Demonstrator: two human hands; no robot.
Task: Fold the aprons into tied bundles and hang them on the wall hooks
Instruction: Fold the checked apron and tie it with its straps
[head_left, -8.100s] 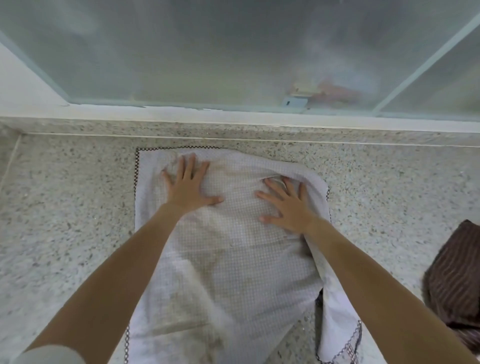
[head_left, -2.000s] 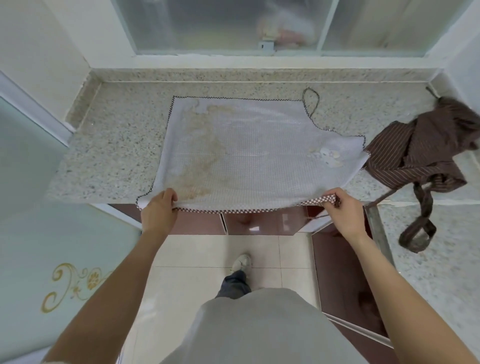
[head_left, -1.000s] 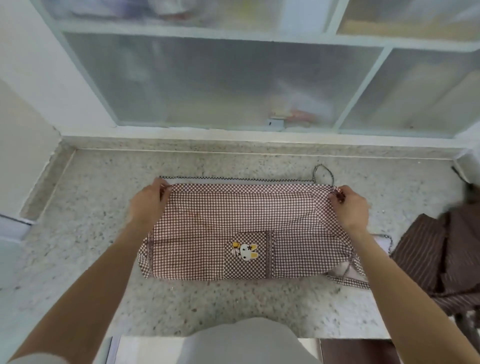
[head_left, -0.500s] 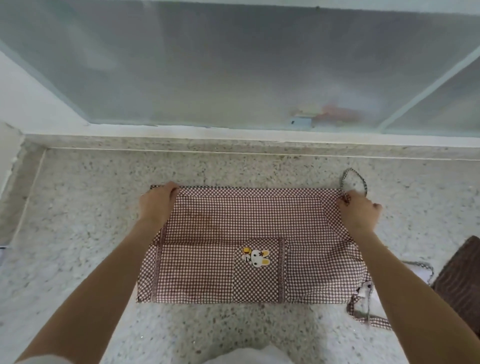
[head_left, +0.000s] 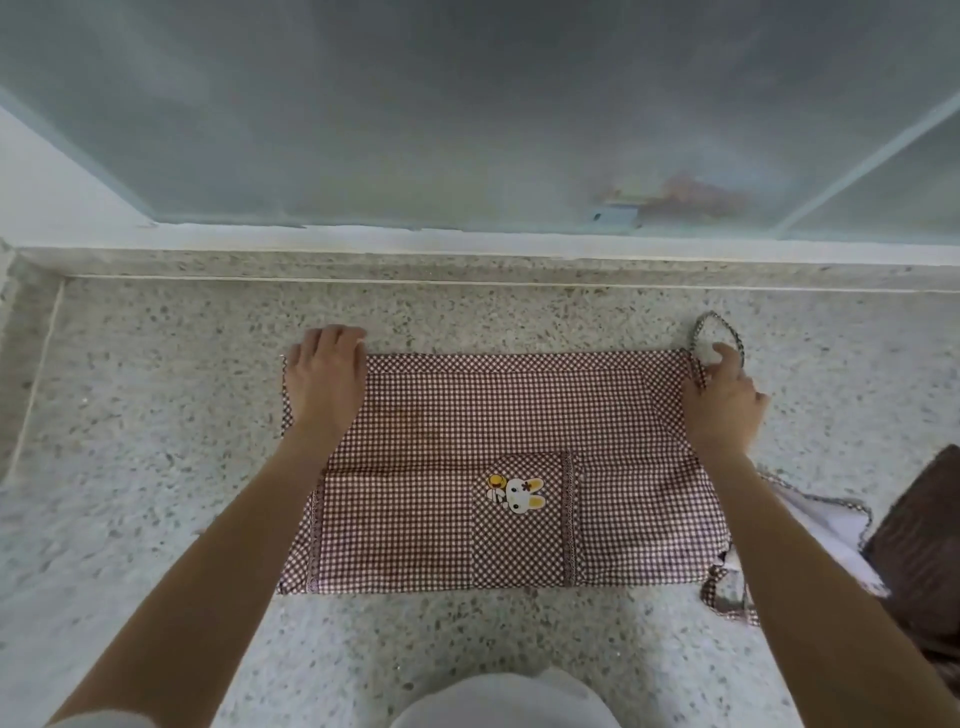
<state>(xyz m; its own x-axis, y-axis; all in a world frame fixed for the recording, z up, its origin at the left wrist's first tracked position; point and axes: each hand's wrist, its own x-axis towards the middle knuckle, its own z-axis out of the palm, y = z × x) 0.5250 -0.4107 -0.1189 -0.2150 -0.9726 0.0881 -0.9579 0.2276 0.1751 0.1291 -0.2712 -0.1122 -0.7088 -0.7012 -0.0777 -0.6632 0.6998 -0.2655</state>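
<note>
Apron: the brown-and-white checked apron is lying folded into a wide rectangle in the middle of the frame, flat on the speckled counter, checked side up.
Pocket: a pocket panel with a small rabbit patch is sitting in the lower middle of the apron.
Loop: a checked strap loop is sticking out past the apron's upper right corner, lying on the counter.
Strap ends: more checked strap is trailing off the apron's lower right corner, beside a bit of white lining.
Left hand: the left hand is resting palm down on the apron's upper left corner, fingers together and bent slightly, tips reaching just over the top edge onto the counter; it is gripping nothing that can be seen.
Right hand: the right hand is lying at the apron's upper right corner, fingers curled at the base of the loop; whether it is pinching the cloth cannot be told.
Second apron: a dark brown striped apron is bunched at the right edge of the frame.
Window: a frosted window is filling the top of the frame behind the counter.
</note>
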